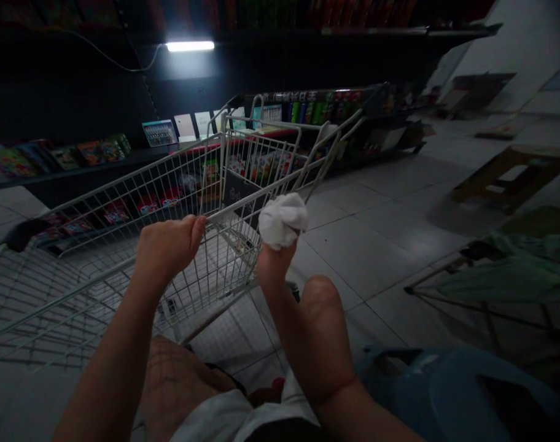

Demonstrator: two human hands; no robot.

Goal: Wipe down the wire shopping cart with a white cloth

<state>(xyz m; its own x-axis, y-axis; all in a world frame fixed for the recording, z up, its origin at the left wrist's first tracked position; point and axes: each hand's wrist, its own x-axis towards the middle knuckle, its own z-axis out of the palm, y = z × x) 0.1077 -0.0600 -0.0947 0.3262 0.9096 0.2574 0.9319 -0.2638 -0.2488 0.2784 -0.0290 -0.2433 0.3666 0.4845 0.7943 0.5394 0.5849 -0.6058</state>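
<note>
A wire shopping cart (pixel 188 270) stands across the view just in front of me. My left hand (pixel 166 247) is wrapped round the cart's near top rim, its thumb lying along the rail. In my right hand (pixel 276 255) is a crumpled white cloth (pixel 283 220), bunched over the fingers and hiding most of them. The cloth is beside the near rail, toward the handle end of the cart; I cannot tell whether it touches the metal. Inside the cart, a dark panel (pixel 244 195) with pale markings hangs near the child-seat part.
Behind the cart run dark shelves with boxes, books (pixel 109 150) and cans (pixel 307 112), under a lit tube lamp (pixel 190 46). To the right are a wooden stool (pixel 510 178), a folding chair with green fabric (pixel 514 270) and a blue plastic stool (pixel 455 393) close by.
</note>
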